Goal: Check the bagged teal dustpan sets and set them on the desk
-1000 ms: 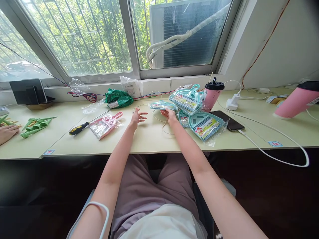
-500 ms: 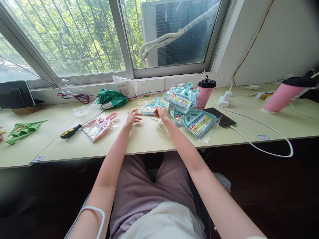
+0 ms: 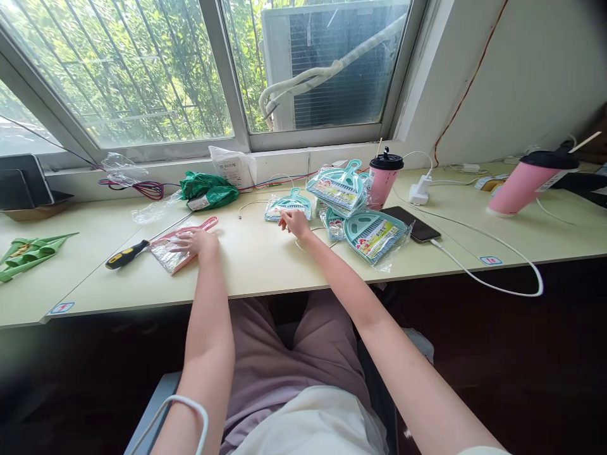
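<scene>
My left hand (image 3: 196,241) lies with fingers spread on a pink brush-and-dustpan set in a clear bag (image 3: 176,248) on the pale green desk (image 3: 265,259). My right hand (image 3: 294,222) rests at the near edge of a teal bagged dustpan set (image 3: 288,205); its fingers are curled against the bag, and I cannot make out whether they pinch it. To its right lies a heap of several more teal bagged sets (image 3: 356,208).
A yellow-and-black screwdriver (image 3: 127,254) lies left of the pink set. A green bag (image 3: 207,189), coloured wires (image 3: 137,187), a pink lidded cup (image 3: 382,179), a phone (image 3: 413,224) on a white cable (image 3: 493,278), and a tipped pink bottle (image 3: 526,180) are on the desk.
My left hand has swung left from the middle of the desk onto the pink set. My right hand stays by the teal set. The view has shifted a little.
</scene>
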A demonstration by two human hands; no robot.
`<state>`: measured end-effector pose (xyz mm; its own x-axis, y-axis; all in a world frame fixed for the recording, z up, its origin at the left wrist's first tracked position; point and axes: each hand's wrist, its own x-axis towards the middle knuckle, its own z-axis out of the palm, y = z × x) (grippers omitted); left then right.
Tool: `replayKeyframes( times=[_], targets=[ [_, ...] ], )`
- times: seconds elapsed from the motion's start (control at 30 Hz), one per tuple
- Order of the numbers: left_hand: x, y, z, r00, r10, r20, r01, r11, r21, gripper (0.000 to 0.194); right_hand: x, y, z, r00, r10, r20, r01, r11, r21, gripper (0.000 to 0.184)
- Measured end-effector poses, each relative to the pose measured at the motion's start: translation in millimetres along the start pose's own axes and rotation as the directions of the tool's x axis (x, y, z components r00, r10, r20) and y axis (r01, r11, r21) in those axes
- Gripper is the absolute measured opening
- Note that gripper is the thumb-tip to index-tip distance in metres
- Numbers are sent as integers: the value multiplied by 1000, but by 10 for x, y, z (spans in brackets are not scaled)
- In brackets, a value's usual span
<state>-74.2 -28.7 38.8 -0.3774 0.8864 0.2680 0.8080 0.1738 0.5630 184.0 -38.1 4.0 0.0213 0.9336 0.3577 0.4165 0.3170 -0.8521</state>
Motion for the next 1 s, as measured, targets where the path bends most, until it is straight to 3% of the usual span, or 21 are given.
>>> replayKeyframes(
  times=[0.1, 0.2, 0.33, 0.53, 0.67, 0.77, 0.83, 0.9, 1.0],
  targets=[
    [2, 23, 76, 984, -169, -57, 177, 962, 207, 62, 1, 16, 15, 999, -20, 29, 21, 999, -41, 57],
    [-39, 139, 216, 996, -83, 24, 69, 932, 357, 42, -8, 18, 16, 998, -35, 59, 40, 996, -81, 56],
    [-77, 242, 304, 994, 32, 105, -70, 926, 372, 44, -21, 10, 26, 996, -30, 85, 38, 994, -102, 56],
    [-115, 303, 338, 979, 190, 79, -206, 906, 371, 39, -21, 5, 38, 991, -14, 132, 30, 992, -120, 53],
    [-148, 309, 372, 943, 330, -46, -302, 904, 302, 36, -6, 36, 62, 982, 51, 182, -39, 997, -72, 46],
    [-192, 320, 415, 888, 419, -188, -401, 907, 126, 33, -15, 28, 98, 959, 101, 265, -139, 982, 129, 40],
    [-239, 351, 460, 831, 492, -260, -505, 863, 18, 32, -38, -14, 107, 949, 58, 308, -168, 925, 342, 61],
    [-296, 401, 514, 758, 594, -269, -624, 781, -35, 31, -70, -73, 85, 950, -22, 312, -149, 845, 513, 77],
    [-371, 475, 580, 630, 750, -199, -772, 633, -59, 33, -124, -149, 3, 945, -124, 304, -109, 756, 646, 81]
  ],
)
